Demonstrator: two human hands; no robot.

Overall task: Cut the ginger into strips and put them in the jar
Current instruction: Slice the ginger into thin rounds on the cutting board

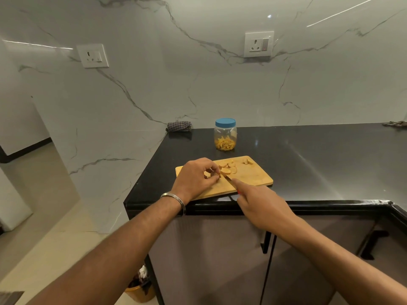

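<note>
Ginger slices (229, 167) on the wooden cutting board (253, 178), pale yellow rounds bunched near its far middle; two more scraps (247, 161) toward the far right corner. One piece under the left fingertips, mostly hidden, shape hard to make out. Left hand (196, 178) arched over the board's left part, knuckles up, fingertips curled down and pinching that piece; metal bangle (176, 200) round the wrist. Right hand (259, 205) at the board's near edge, wrapped round a knife (229, 181), forefinger stretched straight along the blade's back; handle almost wholly covered, only a sliver of red showing, blade tip right beside the left fingertips. Behind the board, apart from it, clear plastic jar (225, 135) with blue screw lid on, yellow strips (224, 143) heaped in its bottom. All on a glossy black bench (319, 161). Folded checked cloth (179, 126) at the marble-patterned wall; another cloth (396, 123) cut off at the right edge.
</note>
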